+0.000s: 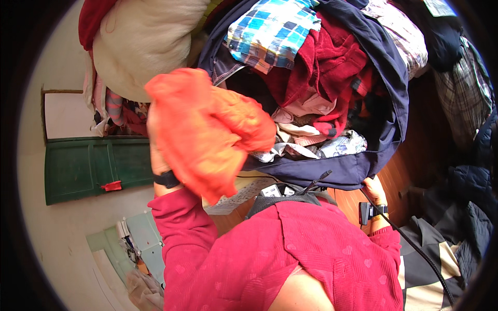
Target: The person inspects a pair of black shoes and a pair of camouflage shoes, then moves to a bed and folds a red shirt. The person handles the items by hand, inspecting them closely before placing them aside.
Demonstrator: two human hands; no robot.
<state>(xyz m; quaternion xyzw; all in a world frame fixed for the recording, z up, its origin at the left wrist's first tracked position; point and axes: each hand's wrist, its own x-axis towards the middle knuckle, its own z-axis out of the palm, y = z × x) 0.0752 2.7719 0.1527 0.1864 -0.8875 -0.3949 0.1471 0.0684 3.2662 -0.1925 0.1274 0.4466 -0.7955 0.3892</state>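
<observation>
A bright orange garment point(210, 128), blurred by motion, hangs from my left hand point(157, 159) at the left of the bag. It hides most of the fingers. A large navy fabric bag point(311, 171) gapes before me, full of clothes. My right hand point(375, 189) grips the bag's near right edge, its fingers partly hidden by the fabric. Inside the bag lie a dark red garment point(323, 58), a pink cloth point(311, 104) and a white patterned cloth point(344, 144). Over its far side is a blue and white checked shirt point(272, 33).
A cream plush blanket point(144, 42) bulges at the upper left. Plaid clothes point(463, 93) hang at the right, above a dark quilted jacket point(470, 194). A black cable point(420, 248) runs past my right arm. A green wooden panel point(81, 167) is on the left wall.
</observation>
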